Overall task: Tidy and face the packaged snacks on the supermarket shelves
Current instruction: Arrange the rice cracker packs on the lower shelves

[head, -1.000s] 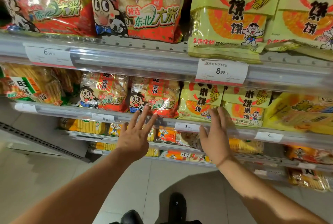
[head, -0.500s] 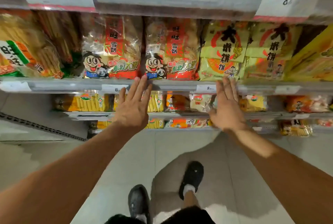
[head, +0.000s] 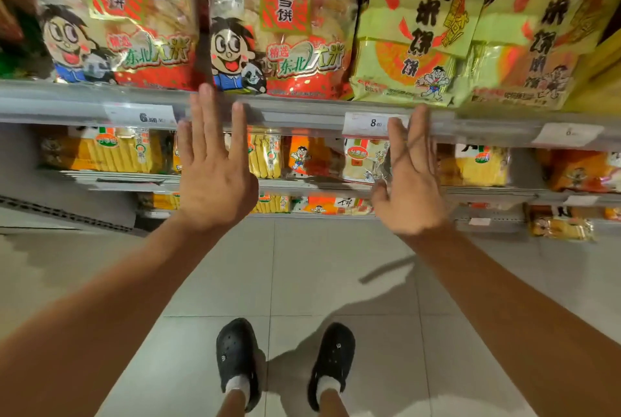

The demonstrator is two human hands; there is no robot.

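Observation:
Two red rice-cracker bags, one on the left [head: 114, 23] and one in the middle [head: 279, 27], stand upright on a grey shelf [head: 295, 111], with two yellow-green cracker bags [head: 413, 27] [head: 534, 33] to their right. My left hand [head: 211, 171] is open with fingers spread, its fingertips at the shelf's front rail just below the gap between the red bags. My right hand [head: 410, 174] is open too, fingertips at the rail beside the price tag [head: 369, 122] under the yellow-green bags. Neither hand holds anything.
Lower shelves [head: 302, 186] carry orange and yellow snack packs [head: 111, 151]. More price tags [head: 141, 116] sit along the rail. A tiled floor [head: 336, 265] lies below, with my two black shoes [head: 237, 356] near the bottom edge.
The view has closed in on the red and yellow-green bags. Both hands stay open and have risen slightly, so the fingertips now reach the shelf rail.

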